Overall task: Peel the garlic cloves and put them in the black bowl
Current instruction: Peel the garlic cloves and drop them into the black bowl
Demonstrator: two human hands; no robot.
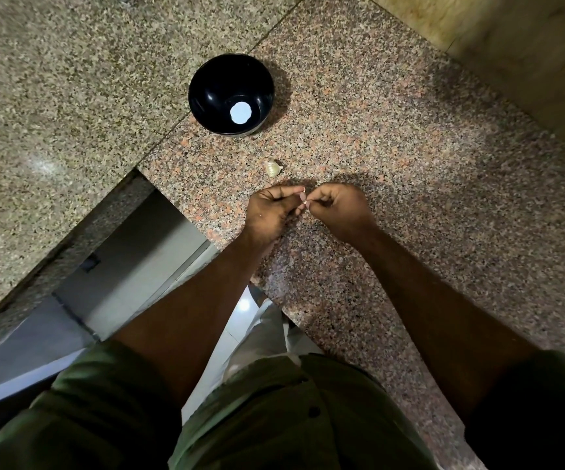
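The garlic clove (303, 200) sits pinched between both hands' fingertips over the near granite counter (410, 164), left hand (271, 208) and right hand (338, 206) curled on it; its axis is too small to tell; the black bowl (206, 79) lies far-left, nearer the left hand, a second clove (272, 168) between

Bowl (231, 95) on counter (393, 130), garlic (272, 168) nearer, both hands (308, 208) meeting just before it.
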